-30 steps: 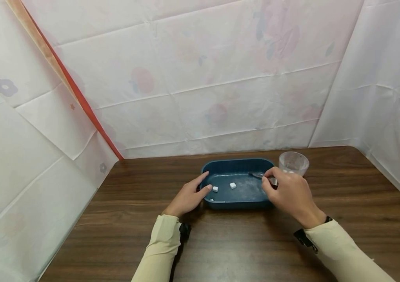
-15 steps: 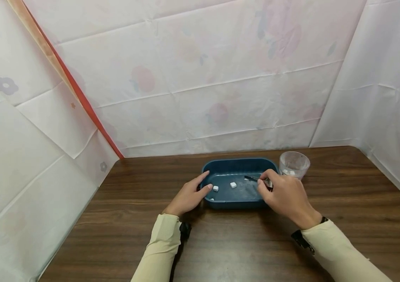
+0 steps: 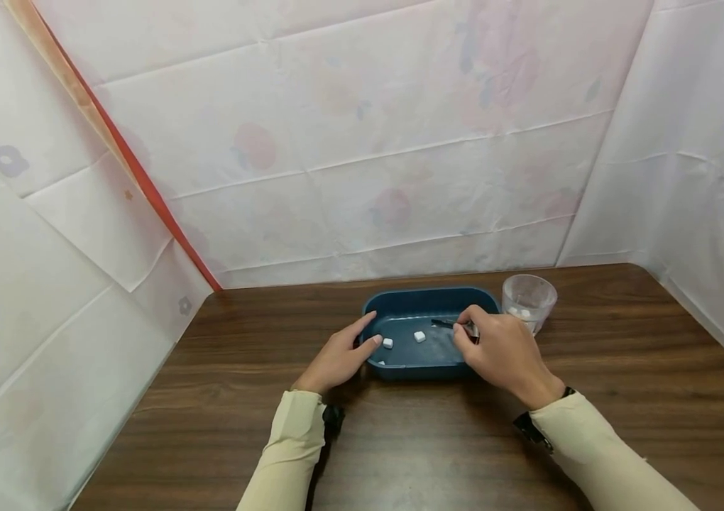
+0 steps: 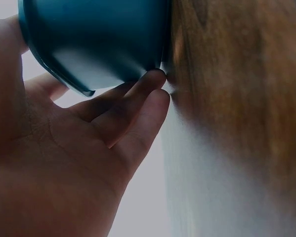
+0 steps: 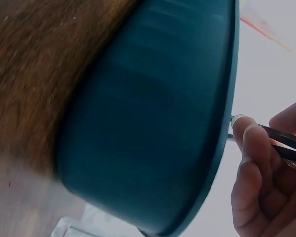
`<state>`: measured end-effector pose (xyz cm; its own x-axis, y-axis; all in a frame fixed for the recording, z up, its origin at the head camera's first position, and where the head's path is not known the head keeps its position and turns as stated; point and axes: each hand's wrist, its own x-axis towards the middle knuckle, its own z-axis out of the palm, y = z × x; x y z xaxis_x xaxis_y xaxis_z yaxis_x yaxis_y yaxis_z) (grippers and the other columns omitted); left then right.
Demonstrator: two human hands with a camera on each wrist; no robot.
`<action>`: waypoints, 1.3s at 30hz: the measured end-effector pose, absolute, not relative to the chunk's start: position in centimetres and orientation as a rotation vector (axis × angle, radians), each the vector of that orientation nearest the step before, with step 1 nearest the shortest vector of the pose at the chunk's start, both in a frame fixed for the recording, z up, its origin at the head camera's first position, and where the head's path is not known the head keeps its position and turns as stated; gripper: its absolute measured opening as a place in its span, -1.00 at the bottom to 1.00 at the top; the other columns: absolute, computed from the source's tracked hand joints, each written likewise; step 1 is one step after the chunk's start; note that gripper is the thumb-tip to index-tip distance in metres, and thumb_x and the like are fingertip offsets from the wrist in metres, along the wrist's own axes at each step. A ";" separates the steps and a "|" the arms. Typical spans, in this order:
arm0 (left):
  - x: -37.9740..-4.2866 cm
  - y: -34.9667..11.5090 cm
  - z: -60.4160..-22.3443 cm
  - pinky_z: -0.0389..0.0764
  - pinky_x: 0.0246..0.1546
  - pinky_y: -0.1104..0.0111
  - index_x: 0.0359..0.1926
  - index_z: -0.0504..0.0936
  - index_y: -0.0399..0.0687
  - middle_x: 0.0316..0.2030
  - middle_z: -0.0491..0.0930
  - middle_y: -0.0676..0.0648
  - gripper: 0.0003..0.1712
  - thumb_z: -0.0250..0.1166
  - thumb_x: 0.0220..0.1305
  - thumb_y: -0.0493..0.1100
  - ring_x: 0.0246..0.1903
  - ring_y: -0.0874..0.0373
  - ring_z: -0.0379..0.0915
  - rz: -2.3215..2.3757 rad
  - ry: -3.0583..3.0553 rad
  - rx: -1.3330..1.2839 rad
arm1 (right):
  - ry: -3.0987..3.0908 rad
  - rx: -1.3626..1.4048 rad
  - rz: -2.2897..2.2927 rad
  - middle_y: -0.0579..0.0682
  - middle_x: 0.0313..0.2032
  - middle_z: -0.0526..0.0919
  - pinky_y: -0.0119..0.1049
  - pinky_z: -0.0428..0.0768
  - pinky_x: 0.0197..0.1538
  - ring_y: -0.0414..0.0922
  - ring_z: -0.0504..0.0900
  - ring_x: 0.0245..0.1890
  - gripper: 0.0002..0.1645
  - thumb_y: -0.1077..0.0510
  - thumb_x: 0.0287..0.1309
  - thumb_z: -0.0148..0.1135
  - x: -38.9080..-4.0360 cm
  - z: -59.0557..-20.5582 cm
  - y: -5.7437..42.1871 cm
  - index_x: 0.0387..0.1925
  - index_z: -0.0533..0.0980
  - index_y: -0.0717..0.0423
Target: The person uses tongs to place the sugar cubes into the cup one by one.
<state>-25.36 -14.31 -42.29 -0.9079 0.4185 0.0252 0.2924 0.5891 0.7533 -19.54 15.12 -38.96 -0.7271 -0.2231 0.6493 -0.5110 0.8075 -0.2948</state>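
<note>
A dark blue oblong tray (image 3: 426, 372) stands near the far table edge. At its left end my left hand (image 3: 339, 358) holds it, thumb and index finger over the rim; in the left wrist view the other fingers lie against the outer wall (image 4: 103, 44). My right hand (image 3: 505, 358) pinches dark tweezers (image 3: 442, 323), tips pointing left and down inside the tray; the right wrist view shows their two arms (image 5: 286, 140) apart, tips hidden behind the rim. One white cube (image 3: 419, 336) sits mid-tray, another (image 3: 387, 343) by my left thumb, with a third partly hidden by the front wall.
Right behind my right hand stands a clear cup (image 3: 537, 292) with several white cubes in it, partly covered by the hand. The brown wooden table (image 3: 439, 440) ends at a cloth-hung wall (image 3: 362, 213) at the back.
My right hand has moved left over the tray, carrying the tweezers toward the middle cube and uncovering more of the cup. The left hand and the cubes in the tray have stayed put.
</note>
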 end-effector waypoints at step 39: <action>-25.4 -14.2 -42.2 0.26 0.37 0.01 0.56 0.18 0.20 0.47 0.22 0.01 -0.27 0.08 0.49 0.23 0.42 0.09 0.14 1.214 2.652 0.598 | -2.530 0.527 0.641 -0.28 -0.73 0.33 -0.37 0.20 -0.69 -0.31 0.19 -0.79 -0.89 0.12 0.28 0.25 -20.3 -40.0 13.3 -0.35 0.59 0.05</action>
<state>-25.42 -14.21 -42.23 -0.9065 0.4220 0.0167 0.2883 0.5896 0.7544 -20.25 13.27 -40.01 -0.8135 -0.2439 0.5280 -0.4660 0.8165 -0.3407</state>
